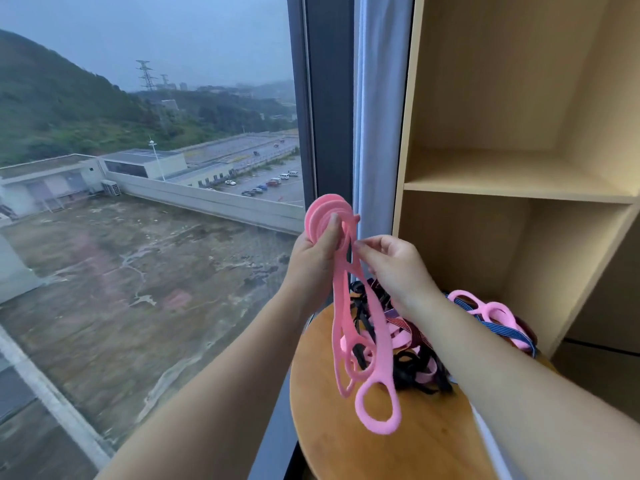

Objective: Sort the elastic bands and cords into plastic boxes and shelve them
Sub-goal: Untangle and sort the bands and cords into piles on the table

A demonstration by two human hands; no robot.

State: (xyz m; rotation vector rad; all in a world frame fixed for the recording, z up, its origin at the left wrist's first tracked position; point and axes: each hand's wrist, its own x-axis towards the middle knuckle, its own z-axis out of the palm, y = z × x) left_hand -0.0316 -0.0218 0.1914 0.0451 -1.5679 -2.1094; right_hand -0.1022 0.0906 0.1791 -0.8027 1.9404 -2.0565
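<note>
Fingers (333, 226) round vertical pink band (338, 306), downward

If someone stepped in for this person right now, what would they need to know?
Left hand grips the coiled end of a pink band; right hand pinches one hanging strand.
Tangled pile of bands and cords lies on the round table beside the shelf unit.
Done: nothing boxed that shows; no plastic boxes in view.
Left: sort the pile, box it, shelve.

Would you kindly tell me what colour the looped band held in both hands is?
The looped band is plain pink; the head view shows it clearly.
</note>
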